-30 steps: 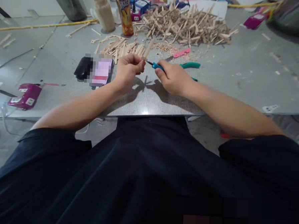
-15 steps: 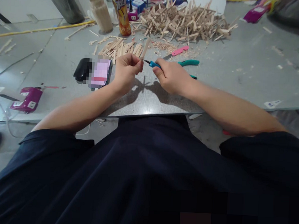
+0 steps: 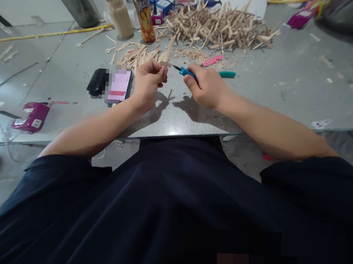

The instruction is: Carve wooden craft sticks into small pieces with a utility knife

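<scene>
My left hand [image 3: 151, 81] is closed, thumb and fingers pinching a small flat wooden stick [image 3: 166, 63] that points toward my right hand. In my right hand [image 3: 208, 86], the fingers wrap a blue-handled tool [image 3: 187, 72] with a thin dark tip. That tip reaches close to the stick's end; whether they touch I cannot tell. Behind my left hand lies a loose pile of flat wooden sticks [image 3: 134, 55], and a longer pale stick [image 3: 170, 48] shows just above the fingers. A pink-handled knife [image 3: 212, 60] and a teal handle [image 3: 227, 74] are beyond my right hand, partly covered by it.
A large heap of wooden sticks [image 3: 220, 26] spreads at the back, with shavings [image 3: 194, 55] before it. A drink bottle [image 3: 143, 18] and a tan jar [image 3: 119, 18] stand left of it. A phone [image 3: 120, 83], black case [image 3: 96, 81] and purple device [image 3: 32, 116] lie left.
The stick in my left fingers has turned from upright to nearly level. My right hand has shifted slightly right with the blue-handled tool, covering more of the teal-handled one.
</scene>
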A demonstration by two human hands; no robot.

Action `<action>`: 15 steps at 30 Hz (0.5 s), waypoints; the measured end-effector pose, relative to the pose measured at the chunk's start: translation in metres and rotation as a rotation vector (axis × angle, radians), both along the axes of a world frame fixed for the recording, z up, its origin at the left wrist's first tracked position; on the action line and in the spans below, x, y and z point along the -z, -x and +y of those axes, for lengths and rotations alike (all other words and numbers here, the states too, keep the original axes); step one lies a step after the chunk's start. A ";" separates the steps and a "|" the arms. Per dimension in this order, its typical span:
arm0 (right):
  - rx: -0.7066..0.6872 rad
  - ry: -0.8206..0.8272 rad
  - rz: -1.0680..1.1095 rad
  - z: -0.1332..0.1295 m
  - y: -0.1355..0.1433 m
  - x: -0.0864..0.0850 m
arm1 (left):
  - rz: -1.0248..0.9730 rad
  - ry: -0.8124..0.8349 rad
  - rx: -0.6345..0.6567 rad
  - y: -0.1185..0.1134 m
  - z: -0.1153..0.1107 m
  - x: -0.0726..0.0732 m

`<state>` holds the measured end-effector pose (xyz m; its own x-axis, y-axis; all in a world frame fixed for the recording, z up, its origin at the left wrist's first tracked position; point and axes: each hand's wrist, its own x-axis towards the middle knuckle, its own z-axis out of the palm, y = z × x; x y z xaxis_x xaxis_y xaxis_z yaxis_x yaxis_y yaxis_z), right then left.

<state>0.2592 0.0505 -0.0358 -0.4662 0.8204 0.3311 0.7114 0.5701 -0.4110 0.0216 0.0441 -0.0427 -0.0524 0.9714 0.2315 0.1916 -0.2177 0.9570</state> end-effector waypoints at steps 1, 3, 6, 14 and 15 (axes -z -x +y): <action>0.001 -0.004 -0.005 -0.001 0.000 -0.001 | 0.004 -0.005 -0.009 -0.001 0.000 0.000; 0.001 -0.009 -0.018 -0.004 0.001 -0.004 | -0.004 -0.015 -0.015 -0.002 0.000 0.001; 0.003 -0.004 -0.027 -0.008 0.002 -0.006 | -0.043 -0.032 0.011 -0.003 -0.001 0.001; -0.016 -0.005 -0.016 -0.004 0.002 -0.003 | -0.095 -0.083 0.038 -0.004 0.008 0.007; -0.020 -0.015 -0.023 -0.003 0.002 -0.002 | -0.124 -0.097 0.039 -0.005 0.011 0.009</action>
<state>0.2575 0.0472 -0.0335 -0.4904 0.8059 0.3318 0.7090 0.5903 -0.3859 0.0268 0.0550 -0.0513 -0.0494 0.9467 0.3183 0.0632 -0.3151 0.9469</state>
